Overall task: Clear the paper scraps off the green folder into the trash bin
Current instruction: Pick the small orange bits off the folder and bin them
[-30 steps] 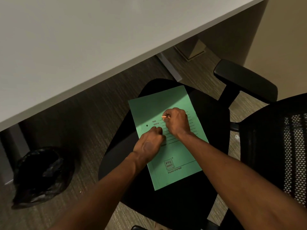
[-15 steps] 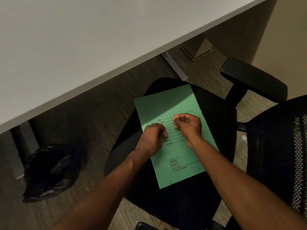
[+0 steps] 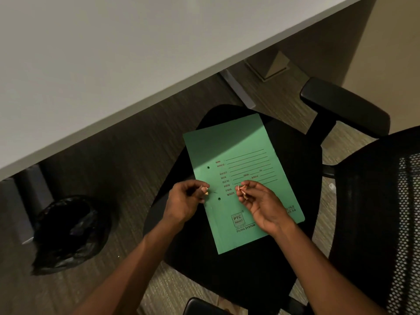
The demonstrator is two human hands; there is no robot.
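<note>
1. Green folder [image 3: 238,155]: flat card, rectangular, laid on the black chair seat [image 3: 288,160]; its edges are kept inside the seat, with open carpet [image 3: 127,169] left toward the trash bin [image 3: 70,233].
2. Trash bin: black crinkled liner, set on the floor under the white desk [image 3: 113,53], well apart.
3. Left hand [image 3: 184,201]: fingers pinched on a small paper scrap [image 3: 206,190] at the folder's left edge.
4. Right hand [image 3: 261,205]: scraps [image 3: 242,191] pinched over the folder.

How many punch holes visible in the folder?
2. One hole on the folder left of the address lines, one hole lower, between the hands. Others may be hidden.
</note>
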